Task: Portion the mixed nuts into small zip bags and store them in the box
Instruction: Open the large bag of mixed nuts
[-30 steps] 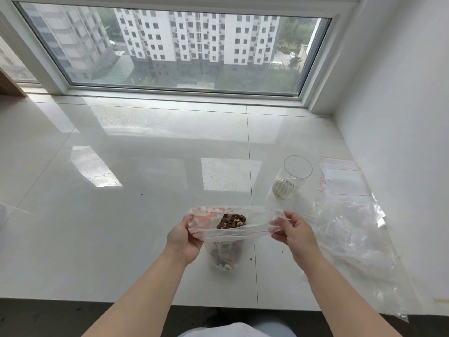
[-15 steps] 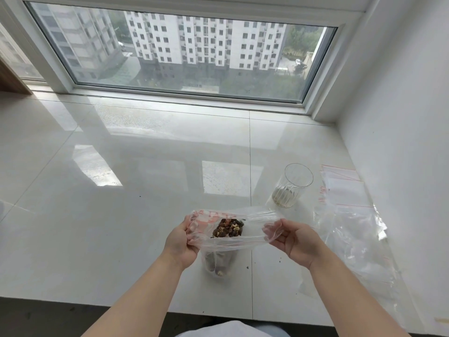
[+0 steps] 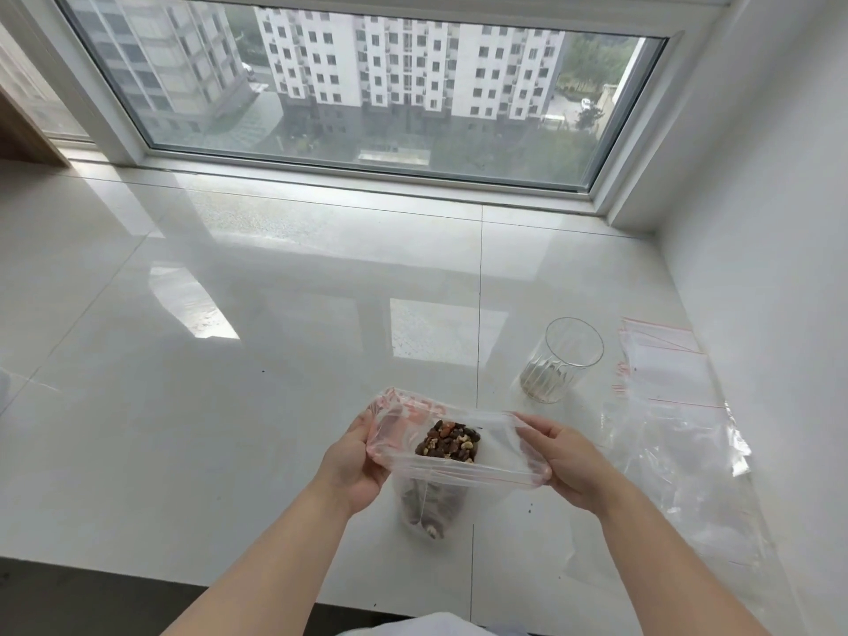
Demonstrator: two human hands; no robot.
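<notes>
Your left hand (image 3: pixel 355 461) and right hand (image 3: pixel 566 465) each held a grip on one end of the zip bag (image 3: pixel 495 456), fingers curled round its open mouth, just above the white surface (image 3: pixel 229 406). The mixed nuts (image 3: pixel 449 441) sat inside the bag. A glass (image 3: pixel 562 360) stood near, beside spare bags (image 3: pixel 665 397) by the wall.

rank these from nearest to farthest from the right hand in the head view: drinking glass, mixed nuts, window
1. mixed nuts: in the zip bag that the right hand holds, just to its left.
2. drinking glass: upright on the sill, beyond the hand.
3. window: at the far back.
</notes>
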